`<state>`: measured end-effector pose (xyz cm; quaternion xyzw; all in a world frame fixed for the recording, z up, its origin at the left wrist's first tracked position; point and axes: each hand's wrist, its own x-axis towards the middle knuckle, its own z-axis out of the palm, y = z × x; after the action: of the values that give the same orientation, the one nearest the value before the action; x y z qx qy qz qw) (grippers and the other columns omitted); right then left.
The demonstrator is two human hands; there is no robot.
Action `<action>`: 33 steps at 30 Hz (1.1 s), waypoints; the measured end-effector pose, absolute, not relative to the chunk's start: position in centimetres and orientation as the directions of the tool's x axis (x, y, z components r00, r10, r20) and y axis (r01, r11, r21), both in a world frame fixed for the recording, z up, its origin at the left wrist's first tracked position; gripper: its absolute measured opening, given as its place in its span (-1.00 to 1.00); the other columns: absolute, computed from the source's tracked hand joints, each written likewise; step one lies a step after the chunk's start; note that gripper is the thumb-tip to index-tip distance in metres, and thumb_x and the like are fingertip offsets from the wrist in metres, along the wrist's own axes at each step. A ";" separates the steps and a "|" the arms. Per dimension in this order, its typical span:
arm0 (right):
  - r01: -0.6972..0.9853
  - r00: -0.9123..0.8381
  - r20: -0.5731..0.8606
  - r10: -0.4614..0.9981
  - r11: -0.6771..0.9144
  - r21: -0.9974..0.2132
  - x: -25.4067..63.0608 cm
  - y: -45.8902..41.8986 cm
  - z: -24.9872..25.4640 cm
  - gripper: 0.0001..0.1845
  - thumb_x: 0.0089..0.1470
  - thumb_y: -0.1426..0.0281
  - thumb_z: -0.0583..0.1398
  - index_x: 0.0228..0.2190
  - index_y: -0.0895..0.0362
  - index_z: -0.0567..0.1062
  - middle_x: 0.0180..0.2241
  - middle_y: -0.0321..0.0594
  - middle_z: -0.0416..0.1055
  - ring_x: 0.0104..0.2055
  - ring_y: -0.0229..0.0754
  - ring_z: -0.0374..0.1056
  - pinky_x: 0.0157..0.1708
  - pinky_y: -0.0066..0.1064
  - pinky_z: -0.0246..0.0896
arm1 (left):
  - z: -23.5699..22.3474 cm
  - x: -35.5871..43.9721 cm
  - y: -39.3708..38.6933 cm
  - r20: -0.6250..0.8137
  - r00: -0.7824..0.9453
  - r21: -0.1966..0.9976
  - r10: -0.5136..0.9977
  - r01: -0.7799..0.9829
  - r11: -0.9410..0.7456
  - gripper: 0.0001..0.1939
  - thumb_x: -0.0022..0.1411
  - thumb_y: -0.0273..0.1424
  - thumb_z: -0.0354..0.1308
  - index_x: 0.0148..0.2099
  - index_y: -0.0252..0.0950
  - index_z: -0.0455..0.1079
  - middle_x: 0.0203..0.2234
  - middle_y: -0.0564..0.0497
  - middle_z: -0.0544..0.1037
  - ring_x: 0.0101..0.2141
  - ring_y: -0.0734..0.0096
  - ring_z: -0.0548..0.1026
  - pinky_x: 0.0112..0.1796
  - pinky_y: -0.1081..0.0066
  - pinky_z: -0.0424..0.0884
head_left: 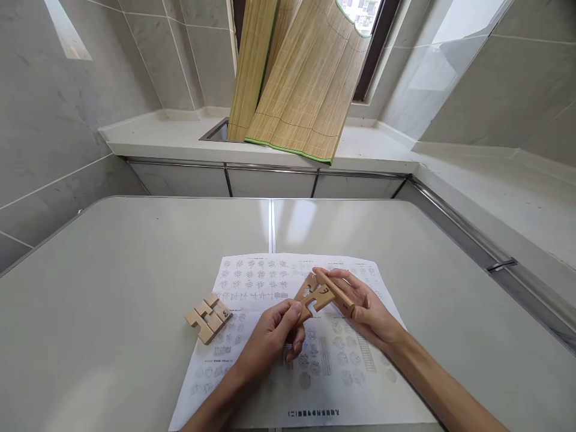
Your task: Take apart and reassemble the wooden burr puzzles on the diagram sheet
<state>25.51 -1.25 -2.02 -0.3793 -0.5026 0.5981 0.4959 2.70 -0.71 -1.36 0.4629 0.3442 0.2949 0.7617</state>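
Note:
My left hand [279, 330] pinches a flat, notched wooden puzzle piece [320, 296] with a dark mark on its face. Behind it another notched wooden piece [307, 285] shows partly, its far side hidden. My right hand [366, 303] holds a longer wooden puzzle piece [335, 291] tilted against the notched ones, thumb at its near end and fingers along its far side. The pieces meet between my hands, just above the paper. To the left lie several wooden pieces set together as a small block [209, 318], one marked "3", partly on the sheet.
A large printed sheet [252, 360] with rows of small diagrams lies under my hands on the pale table [112, 288]. Beyond the table, bamboo mats [310, 78] lean over a white ledge [171, 141] by the window. A metal rail [459, 219] runs along the right side.

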 end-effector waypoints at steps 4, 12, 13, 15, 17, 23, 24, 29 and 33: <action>-0.176 -0.254 0.064 0.965 0.019 -0.984 25.9 -1.2 -2.0 -0.20 -0.09 -0.15 0.44 0.10 -0.13 0.40 0.36 -0.02 0.29 0.38 0.24 0.25 0.31 0.15 0.16 | -1.2 2.5 -0.6 -0.269 0.605 0.890 0.750 -0.142 0.433 -0.52 0.39 0.07 0.15 -0.31 -0.24 0.25 -0.71 0.25 0.27 -0.73 0.64 0.08 -0.64 0.55 0.11; -0.159 -0.376 0.073 0.924 0.013 -0.987 26.0 -1.5 -2.3 -0.23 -0.05 0.14 0.53 0.14 -0.10 0.40 0.39 -0.02 0.24 0.39 0.16 0.22 0.38 0.09 0.08 | -1.2 2.3 -0.3 -0.258 0.647 0.903 0.717 -0.102 0.417 -0.53 0.40 0.04 0.15 -0.33 -0.23 0.21 -0.69 0.26 0.23 -0.72 0.64 0.08 -0.63 0.54 0.07; -0.167 -0.376 0.075 0.924 0.011 -0.986 26.0 -1.5 -2.3 -0.22 -0.05 0.17 0.54 0.15 -0.10 0.40 0.39 -0.02 0.23 0.39 0.16 0.21 0.38 0.09 0.06 | -1.2 2.3 -0.3 -0.257 0.654 0.905 0.712 -0.095 0.415 -0.53 0.40 0.04 0.15 -0.32 -0.23 0.21 -0.69 0.26 0.22 -0.71 0.63 0.08 -0.62 0.53 0.08; -0.194 -0.377 0.086 0.922 0.012 -0.981 26.0 -1.6 -2.5 -0.22 -0.06 0.21 0.55 0.15 -0.10 0.41 0.40 -0.02 0.21 0.40 0.15 0.20 0.39 0.08 0.03 | -1.0 2.2 -0.3 -0.255 0.663 0.906 0.704 -0.089 0.413 -0.53 0.40 0.05 0.14 -0.30 -0.23 0.21 -0.67 0.26 0.21 -0.69 0.63 0.07 -0.61 0.53 0.08; -0.217 -0.376 0.100 0.921 0.017 -0.976 26.0 -1.7 -2.6 -0.23 -0.06 0.24 0.56 0.14 -0.11 0.42 0.41 -0.05 0.21 0.42 0.14 0.16 0.40 0.07 0.02 | -0.8 2.2 -0.3 -0.254 0.670 0.904 0.698 -0.093 0.418 -0.52 0.39 0.06 0.15 -0.31 -0.22 0.18 -0.67 0.27 0.19 -0.68 0.63 0.03 -0.61 0.52 0.05; -0.175 -0.428 0.057 0.902 -0.021 -0.984 25.6 -2.2 -2.7 -0.16 -0.13 0.32 0.59 0.15 -0.12 0.43 0.38 -0.08 0.25 0.46 0.14 0.09 0.40 0.05 0.03 | -0.6 1.9 -0.2 -0.260 0.703 0.912 0.662 -0.047 0.408 -0.51 0.39 0.08 0.14 -0.28 -0.22 0.18 -0.62 0.27 0.11 -0.62 0.60 -0.04 -0.58 0.50 -0.03; -0.160 -0.439 0.050 0.897 -0.024 -0.987 25.5 -2.3 -2.7 -0.14 -0.15 0.34 0.59 0.15 -0.12 0.42 0.37 -0.08 0.26 0.44 0.15 0.14 0.39 0.05 0.07 | -0.6 1.9 -0.2 -0.258 0.709 0.915 0.656 -0.039 0.401 -0.52 0.39 0.09 0.13 -0.27 -0.23 0.19 -0.62 0.27 0.09 -0.61 0.59 -0.04 -0.57 0.49 -0.03; -0.110 -0.444 0.042 0.895 -0.008 -0.994 24.9 -2.7 -2.2 -0.13 -0.15 0.40 0.58 0.16 -0.11 0.41 0.37 -0.08 0.26 0.40 0.14 0.20 0.34 0.03 0.18 | -0.3 2.1 -0.4 -0.259 0.712 0.924 0.652 -0.013 0.382 -0.51 0.39 0.11 0.11 -0.18 -0.24 0.24 -0.60 0.26 0.07 -0.60 0.57 -0.04 -0.56 0.46 -0.05; -0.136 -0.399 0.060 0.915 0.005 -0.991 24.8 -2.7 -2.1 -0.16 -0.11 0.38 0.57 0.16 -0.11 0.40 0.35 -0.06 0.29 0.41 0.15 0.19 0.38 0.08 0.10 | -0.2 2.4 -0.5 -0.266 0.722 0.903 0.639 -0.047 0.428 -0.53 0.42 0.10 0.08 -0.18 -0.23 0.22 -0.61 0.27 0.05 -0.60 0.57 -0.06 -0.55 0.45 -0.05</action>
<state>24.80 -2.73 -2.07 -0.3440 -0.5659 0.6157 0.4269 2.38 -0.51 -0.20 0.4887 0.3029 0.2172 0.7888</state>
